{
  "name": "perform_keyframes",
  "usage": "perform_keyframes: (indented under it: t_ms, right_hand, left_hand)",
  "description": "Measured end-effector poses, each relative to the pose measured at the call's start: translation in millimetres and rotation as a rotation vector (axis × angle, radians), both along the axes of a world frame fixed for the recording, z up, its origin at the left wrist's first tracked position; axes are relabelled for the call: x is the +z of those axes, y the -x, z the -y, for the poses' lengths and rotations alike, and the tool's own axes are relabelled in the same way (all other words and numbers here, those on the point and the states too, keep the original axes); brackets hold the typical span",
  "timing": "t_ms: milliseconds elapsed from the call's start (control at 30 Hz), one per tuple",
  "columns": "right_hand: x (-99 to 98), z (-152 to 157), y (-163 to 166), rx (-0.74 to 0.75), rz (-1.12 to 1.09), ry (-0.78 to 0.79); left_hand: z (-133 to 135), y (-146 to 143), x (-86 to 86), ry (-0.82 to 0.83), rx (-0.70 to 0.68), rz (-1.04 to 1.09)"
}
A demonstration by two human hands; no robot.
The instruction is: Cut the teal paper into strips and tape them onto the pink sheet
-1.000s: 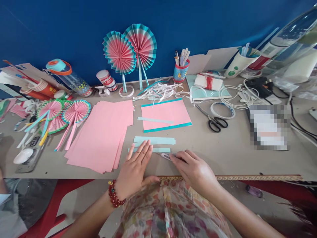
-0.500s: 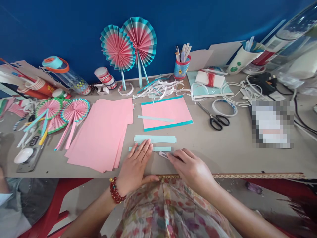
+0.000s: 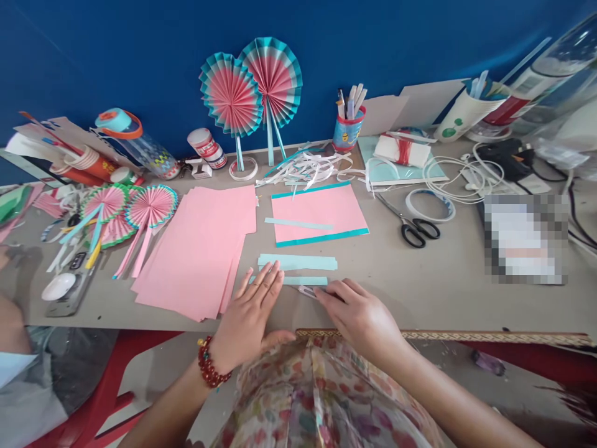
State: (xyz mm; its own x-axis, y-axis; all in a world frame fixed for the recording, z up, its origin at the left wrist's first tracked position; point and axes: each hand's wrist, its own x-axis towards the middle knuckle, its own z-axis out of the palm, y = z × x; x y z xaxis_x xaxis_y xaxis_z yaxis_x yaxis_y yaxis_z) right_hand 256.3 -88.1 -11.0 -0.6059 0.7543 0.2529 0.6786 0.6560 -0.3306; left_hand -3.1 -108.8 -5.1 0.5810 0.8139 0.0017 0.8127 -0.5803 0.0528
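My left hand lies flat with fingers stretched out, its fingertips over the left part of a narrow light-blue paper strip. My right hand is closed around a small craft knife with a pale handle, whose tip points left just below that strip. More light-blue strips lie stacked just beyond. Farther back is a pink sheet with teal bands on its two long edges and a loose light-blue strip across it.
Left of my hands lies a stack of pink paper. Black-handled scissors and a tape roll lie to the right. Paper scraps and finished fans are at the back. A co-worker's arm shows at far left.
The view has shifted slightly, so the table items appear farther right. Both my hands keep nearly the same pose. More of the co-worker's arm shows at the left edge.
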Motion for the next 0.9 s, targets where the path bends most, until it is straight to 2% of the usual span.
perform_keyframes:
  t_ms: [233,633,800,900]
  right_hand:
    - [0.5,-1,2,0.011,0.004,-0.031]
    - [-6.8,3,20,0.016,0.010,-0.053]
    - [-7.8,1,24,0.013,0.015,-0.037]
    - [-6.1,0,24,0.020,0.024,-0.034]
  left_hand:
    - [2,7,-11.0,0.041,0.013,-0.053]
    - [2,5,-14.5,0.017,0.023,-0.045]
    - [3,11,-8.7,0.033,0.012,0.027]
    - [4,19,-3.6,0.030,0.060,0.055]
